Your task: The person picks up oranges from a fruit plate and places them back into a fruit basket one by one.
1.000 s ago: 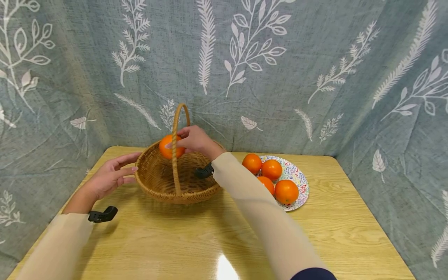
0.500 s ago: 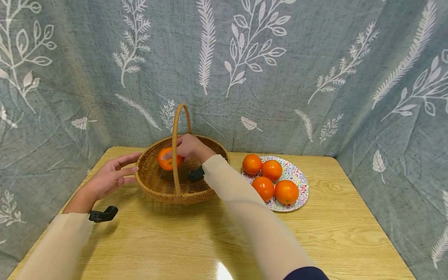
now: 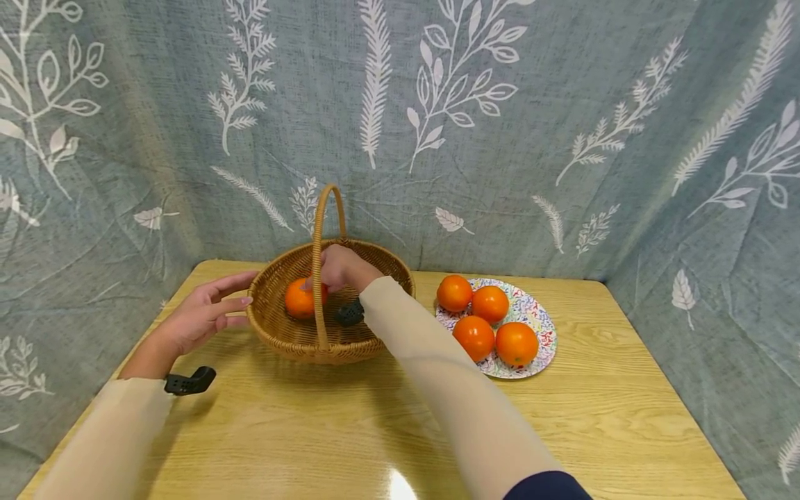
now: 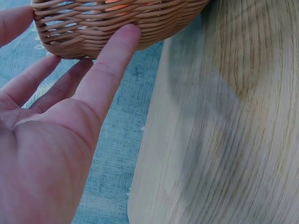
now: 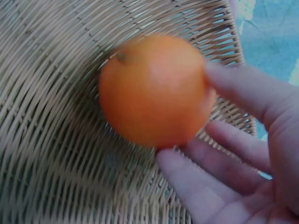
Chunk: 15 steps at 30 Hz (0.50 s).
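Observation:
Inside the left part of the wicker basket (image 3: 281, 340), my right hand (image 3: 340, 267) has its thumb and fingertips around an orange (image 3: 300, 300), low near the woven bottom. The right wrist view shows the thumb on one side of this orange (image 5: 154, 93) and fingers (image 5: 175, 161) at its lower edge. My left hand (image 3: 200, 316) touches the basket's left side with fingers extended. In the left wrist view, the thumb and fingers of that hand (image 4: 60, 121) rest against the wicker wall (image 4: 154, 28).
To the right of the basket, a patterned plate (image 3: 540, 326) holds several oranges (image 3: 517, 344). The basket's tall handle (image 3: 319, 278) arches over its middle, in front of part of my right hand. A grey-blue curtain (image 3: 487, 229) hangs behind the wooden table (image 3: 594, 417).
My right hand has lowered the orange from rim height into the basket. My left hand has stayed at the basket's side. The head view has shifted slightly.

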Motion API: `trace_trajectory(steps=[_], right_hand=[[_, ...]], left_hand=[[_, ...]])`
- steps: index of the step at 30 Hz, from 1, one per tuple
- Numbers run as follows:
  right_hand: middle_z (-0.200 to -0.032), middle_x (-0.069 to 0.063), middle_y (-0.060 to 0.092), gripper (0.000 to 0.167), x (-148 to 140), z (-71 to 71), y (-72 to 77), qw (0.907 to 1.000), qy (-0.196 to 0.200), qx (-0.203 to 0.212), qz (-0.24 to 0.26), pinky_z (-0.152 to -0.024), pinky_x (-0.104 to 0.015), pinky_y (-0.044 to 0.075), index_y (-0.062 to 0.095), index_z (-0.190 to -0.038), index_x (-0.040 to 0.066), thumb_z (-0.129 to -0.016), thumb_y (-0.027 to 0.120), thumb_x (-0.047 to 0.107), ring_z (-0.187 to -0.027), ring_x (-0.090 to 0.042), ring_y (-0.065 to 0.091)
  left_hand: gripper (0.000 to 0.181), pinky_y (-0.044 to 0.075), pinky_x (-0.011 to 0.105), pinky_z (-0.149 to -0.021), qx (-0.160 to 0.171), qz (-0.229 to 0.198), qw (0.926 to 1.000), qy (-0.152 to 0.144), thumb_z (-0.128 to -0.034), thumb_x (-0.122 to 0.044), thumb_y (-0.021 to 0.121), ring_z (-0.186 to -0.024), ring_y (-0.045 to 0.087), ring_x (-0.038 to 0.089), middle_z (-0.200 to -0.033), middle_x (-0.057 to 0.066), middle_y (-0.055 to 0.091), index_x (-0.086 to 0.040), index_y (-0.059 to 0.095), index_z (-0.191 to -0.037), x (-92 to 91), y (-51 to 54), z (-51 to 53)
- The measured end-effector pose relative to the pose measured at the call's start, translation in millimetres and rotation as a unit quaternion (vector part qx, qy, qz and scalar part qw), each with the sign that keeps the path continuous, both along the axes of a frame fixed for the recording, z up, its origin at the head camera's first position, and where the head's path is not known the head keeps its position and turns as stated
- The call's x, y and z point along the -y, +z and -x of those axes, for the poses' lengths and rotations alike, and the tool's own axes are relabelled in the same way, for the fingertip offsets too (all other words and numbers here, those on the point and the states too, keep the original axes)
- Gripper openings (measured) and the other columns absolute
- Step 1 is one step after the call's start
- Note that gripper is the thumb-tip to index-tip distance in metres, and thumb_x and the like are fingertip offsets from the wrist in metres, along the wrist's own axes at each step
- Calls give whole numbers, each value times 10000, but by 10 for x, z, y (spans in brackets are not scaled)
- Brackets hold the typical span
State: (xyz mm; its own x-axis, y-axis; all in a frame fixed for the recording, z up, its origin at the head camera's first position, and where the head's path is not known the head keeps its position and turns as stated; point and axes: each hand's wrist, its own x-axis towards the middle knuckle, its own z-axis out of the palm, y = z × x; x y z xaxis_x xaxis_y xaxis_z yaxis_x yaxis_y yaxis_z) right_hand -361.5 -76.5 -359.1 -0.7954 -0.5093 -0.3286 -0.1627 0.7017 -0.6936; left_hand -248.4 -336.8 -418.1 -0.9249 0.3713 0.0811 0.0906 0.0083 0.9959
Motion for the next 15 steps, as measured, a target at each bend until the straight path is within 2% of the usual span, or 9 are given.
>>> trace_trajectory(steps=[5,7,12,15], right_hand=[[-908,-47,729,243,-19,-14,-20,9976,383,-401,-418,-645,-213,521,766,-975,84,-912,800,316,-746,-128,574],[-916,-28,734,240,-45,-22,-27,9966,450,-513,-453,-616,-186,495,780,-986,103,-917,793,332,-738,-110,566],[-777,2,640,252,-144,-34,-23,9948,653,-699,-348,-594,-215,444,795,-1003,101,-928,780,341,-650,-106,488],[-814,16,621,272,-227,-41,9,9966,645,-520,43,-695,-323,530,766,-1120,61,-941,769,266,-681,-161,524]], left_hand=[[612,621,295,-904,24,-106,9999,8,-1066,-33,515,-1202,640,19,-1443,-118,471,-7,250,-1617,-6,-3,-12],[609,624,299,-898,12,-143,9999,6,-1065,-24,513,-1199,643,24,-1440,-113,476,-1,252,-1614,-10,-4,-11],[602,626,304,-893,-4,-162,9999,-20,-1065,-21,511,-1201,642,31,-1442,-108,483,-13,262,-1613,-23,0,-3],[591,627,295,-885,1,-150,9999,-17,-1066,-24,510,-1201,641,28,-1440,-109,486,-24,277,-1609,-22,9,-6]])
